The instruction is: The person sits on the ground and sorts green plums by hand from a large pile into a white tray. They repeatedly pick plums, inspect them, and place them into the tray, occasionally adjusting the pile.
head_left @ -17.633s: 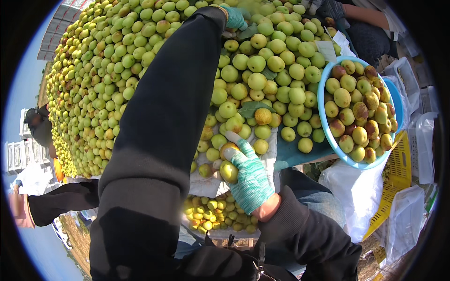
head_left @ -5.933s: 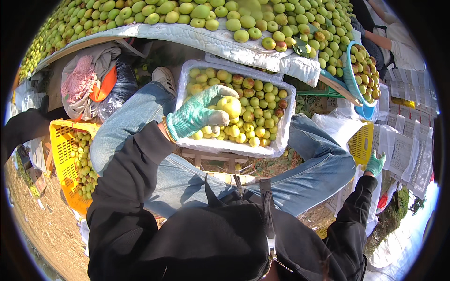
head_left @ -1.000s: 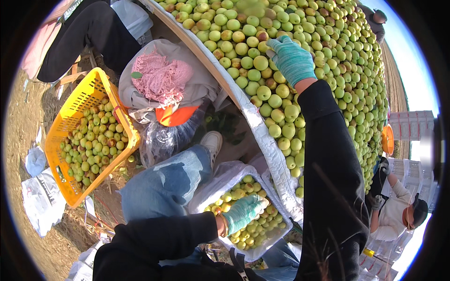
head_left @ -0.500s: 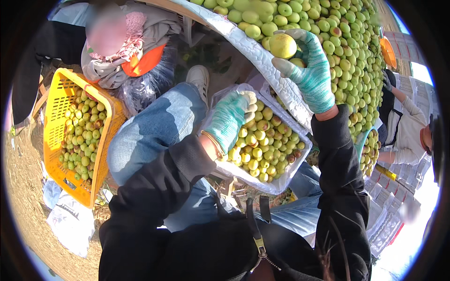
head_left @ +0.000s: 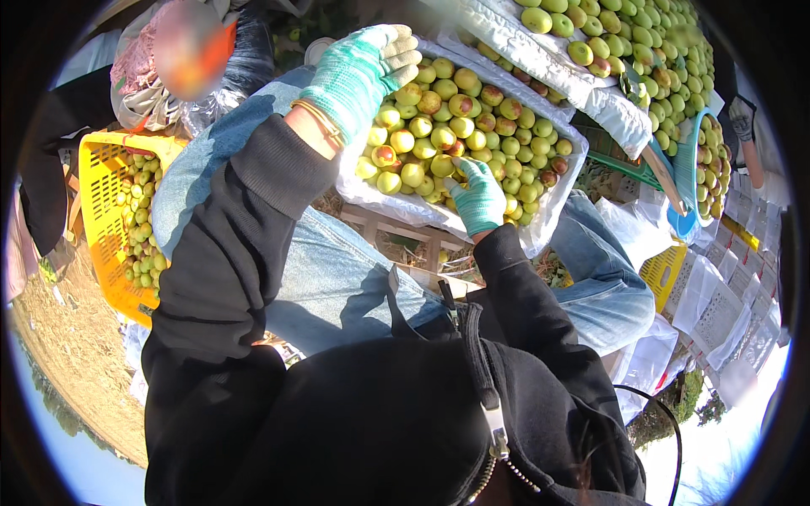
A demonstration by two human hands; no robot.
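A white-lined crate [head_left: 553,232] of round green fruit [head_left: 439,126] with reddish-brown blotches, like jujubes, sits before my knees. My left hand [head_left: 359,72], in a green knitted glove with pale fingertips, hovers over its far left corner. Its fingers point right, loosely cupped; the palm is hidden and no fruit shows in it. My right hand [head_left: 479,201], gloved alike, reaches over the crate's near side, down at the fruit. Thumb and forefinger are slightly apart next to a fruit, with none visibly held.
A heap of the same fruit [head_left: 658,51] lies at the far right behind a white quilted edge [head_left: 582,76]. A yellow crate [head_left: 105,211] with fruit stands left. At right are a blue basin [head_left: 688,190], a yellow crate [head_left: 662,274] and another person's gloved hand [head_left: 742,118].
My right hand has come down from the heap to the near side of the white-lined crate; the fruit it held no longer shows in it. My left hand has moved up and left, its fingers straighter.
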